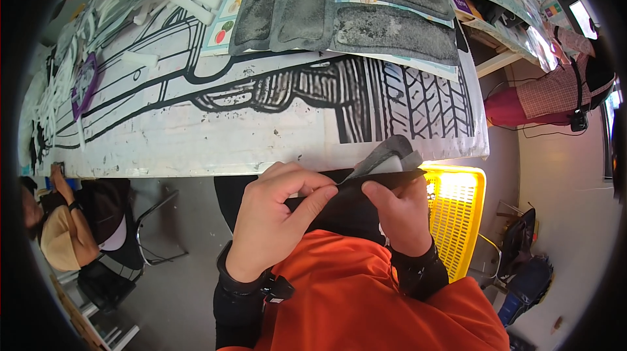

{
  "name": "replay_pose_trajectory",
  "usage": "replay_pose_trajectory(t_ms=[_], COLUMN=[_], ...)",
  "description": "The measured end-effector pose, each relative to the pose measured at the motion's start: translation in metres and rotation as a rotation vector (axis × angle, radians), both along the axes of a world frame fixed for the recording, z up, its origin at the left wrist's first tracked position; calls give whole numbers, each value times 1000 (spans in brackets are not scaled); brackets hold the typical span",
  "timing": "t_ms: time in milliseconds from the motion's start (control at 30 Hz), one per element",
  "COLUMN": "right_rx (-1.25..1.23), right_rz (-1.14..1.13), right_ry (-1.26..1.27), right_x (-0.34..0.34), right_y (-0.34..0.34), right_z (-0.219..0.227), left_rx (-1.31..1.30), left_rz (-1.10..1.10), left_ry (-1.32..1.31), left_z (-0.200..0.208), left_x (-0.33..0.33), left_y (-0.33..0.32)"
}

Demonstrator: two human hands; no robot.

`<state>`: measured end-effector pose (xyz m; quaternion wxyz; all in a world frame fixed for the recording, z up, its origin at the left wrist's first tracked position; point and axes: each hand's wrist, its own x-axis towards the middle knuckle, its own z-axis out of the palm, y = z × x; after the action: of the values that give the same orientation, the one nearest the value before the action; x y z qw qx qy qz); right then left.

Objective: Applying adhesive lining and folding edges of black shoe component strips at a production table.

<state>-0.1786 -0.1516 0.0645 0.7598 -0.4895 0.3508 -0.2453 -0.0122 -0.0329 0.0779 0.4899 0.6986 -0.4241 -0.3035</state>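
Left hand [268, 214] pinching the black cloth [356, 195] between thumb and forefinger; right hand [401, 217] gripping its other end, thumb in front. Grey pad [390, 148] pokes up just beyond the fingertips, near the table's edge [261, 167].

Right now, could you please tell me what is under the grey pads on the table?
Printed sheets with coloured pictures show past the edges of the grey pads and in a gap between them; whatever lies directly beneath the pads is covered.
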Motion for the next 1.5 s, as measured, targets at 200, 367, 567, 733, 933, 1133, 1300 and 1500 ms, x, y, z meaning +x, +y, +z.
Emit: replay_pose_trajectory(t_ms=[200,367,567,733,933,1133,1300,1500], right_rx=[35,8,8,27,80,42,40,42], right_rz=[-126,-68,-80,-1,83,-10,-62,-132], right_ry=[-109,-101,-148,-234,-263,-118,-113,-91], right_x=[4,-2,-5,-5,-8,-2,0,4], right_y=[5,4,2,-5,-11,-3,0,3], right_z=[-6,-7,-8,-2,-10,-10,-10,-9], left_rx=[-18,-77,-96,-113,-115,-114,-111,-85], left_rz=[48,70,84,96,66,68,83,71], left_ry=[104,31,16,-16,6,-10,-18,21], left_z=[4,-6,-4,-8,-6,-8,-10,-7], left_x=[-11,-12,-17,-14,-10,-9,-10,-12], left_y=[-10,-8,-11,-8,-9,-7,-7,-9])
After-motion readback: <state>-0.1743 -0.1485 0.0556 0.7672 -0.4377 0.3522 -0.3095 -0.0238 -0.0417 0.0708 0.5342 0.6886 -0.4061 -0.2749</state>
